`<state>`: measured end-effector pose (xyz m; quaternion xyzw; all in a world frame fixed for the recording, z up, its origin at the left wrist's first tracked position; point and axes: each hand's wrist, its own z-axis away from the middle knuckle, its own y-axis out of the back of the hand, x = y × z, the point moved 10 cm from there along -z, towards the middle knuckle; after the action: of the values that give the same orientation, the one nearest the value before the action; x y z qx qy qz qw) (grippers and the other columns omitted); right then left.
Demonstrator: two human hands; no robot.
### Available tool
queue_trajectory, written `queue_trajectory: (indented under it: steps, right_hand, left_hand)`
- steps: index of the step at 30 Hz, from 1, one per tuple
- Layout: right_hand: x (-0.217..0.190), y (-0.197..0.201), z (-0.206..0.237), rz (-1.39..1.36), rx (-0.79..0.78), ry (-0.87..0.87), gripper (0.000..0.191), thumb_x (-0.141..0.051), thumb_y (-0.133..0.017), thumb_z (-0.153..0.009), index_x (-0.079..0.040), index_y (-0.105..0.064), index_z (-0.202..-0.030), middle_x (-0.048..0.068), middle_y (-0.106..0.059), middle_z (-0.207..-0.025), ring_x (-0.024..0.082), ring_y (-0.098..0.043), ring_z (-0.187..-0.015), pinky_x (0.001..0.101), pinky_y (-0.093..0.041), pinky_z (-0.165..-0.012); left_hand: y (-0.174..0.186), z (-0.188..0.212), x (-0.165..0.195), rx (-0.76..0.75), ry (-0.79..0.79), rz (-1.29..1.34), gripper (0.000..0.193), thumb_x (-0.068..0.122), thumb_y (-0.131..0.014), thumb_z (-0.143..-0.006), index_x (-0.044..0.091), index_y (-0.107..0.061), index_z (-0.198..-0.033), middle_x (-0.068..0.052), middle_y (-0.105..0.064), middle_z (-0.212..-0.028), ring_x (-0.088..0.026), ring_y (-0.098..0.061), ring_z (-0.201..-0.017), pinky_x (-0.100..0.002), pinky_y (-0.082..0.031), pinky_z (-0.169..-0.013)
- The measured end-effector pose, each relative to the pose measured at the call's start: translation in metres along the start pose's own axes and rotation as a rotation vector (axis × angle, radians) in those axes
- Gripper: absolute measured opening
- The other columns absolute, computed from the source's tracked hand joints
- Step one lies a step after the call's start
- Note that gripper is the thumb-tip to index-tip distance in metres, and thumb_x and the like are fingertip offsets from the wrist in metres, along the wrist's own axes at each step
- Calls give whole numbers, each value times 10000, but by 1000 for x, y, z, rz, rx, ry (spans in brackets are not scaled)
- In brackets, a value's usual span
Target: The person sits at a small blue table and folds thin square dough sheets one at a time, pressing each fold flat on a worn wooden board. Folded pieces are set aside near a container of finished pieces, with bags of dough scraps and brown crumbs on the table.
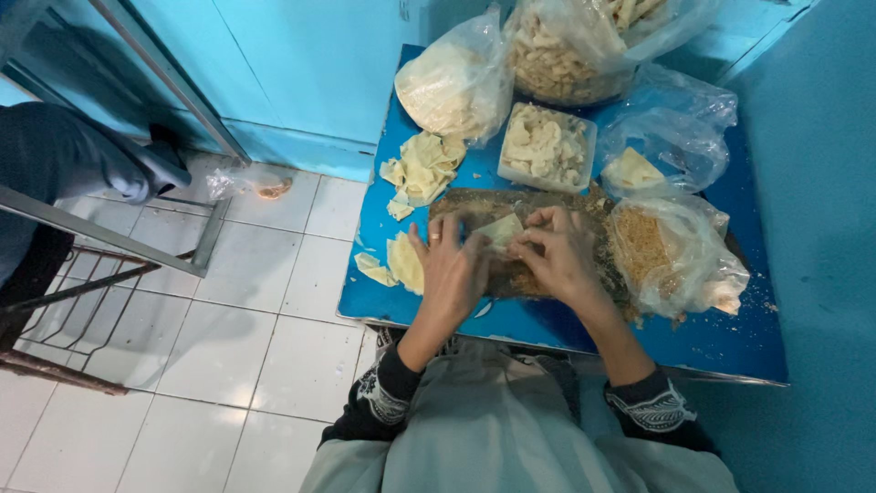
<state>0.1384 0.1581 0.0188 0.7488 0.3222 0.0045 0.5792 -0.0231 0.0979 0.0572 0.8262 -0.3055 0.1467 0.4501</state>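
Observation:
My left hand and my right hand meet over a worn brown board on a blue table. Together they pinch a small pale square dough wrapper, with the fingertips of both hands folded around its edges. A ring sits on one finger of my left hand. A pile of similar pale wrappers lies just beyond my left hand, and a few more pieces lie to its left near the table edge.
A white tub of pale chunks stands behind the board. Clear plastic bags hold flat sheets, fried strips, a wedge and golden crumbs. White floor tiles and a metal rack are to the left.

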Motion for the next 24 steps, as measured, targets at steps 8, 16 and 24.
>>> queue_trajectory:
  steps: [8,16,24]
  right_hand:
    - [-16,13,9,3,35,-10,168,-335,-800,-855,-195,-817,-947,53,-553,-1175,294,-490,-1146,551,-349,-963]
    - [-28,31,4,-5,114,48,153,-282,-814,-814,-236,-819,-960,57,-534,-1207,317,-481,-1172,538,-352,-969]
    - [-25,25,21,56,161,-18,157,-267,-824,-798,-205,-823,-943,46,-579,-1278,290,-494,-1243,531,-354,-978]
  left_hand:
    - [28,21,9,104,-50,-157,124,126,-756,-830,91,-734,-947,-132,-546,-1367,-350,-462,-1322,-767,-188,-1101]
    - [-15,-2,19,-4,-170,-145,103,137,-665,-825,66,-722,-874,-156,-569,-1302,-375,-477,-1304,-754,-199,-1141]
    - [-16,-5,5,-19,-92,-38,113,117,-675,-823,66,-732,-907,-173,-548,-1266,-400,-461,-1284,-734,-196,-1140]
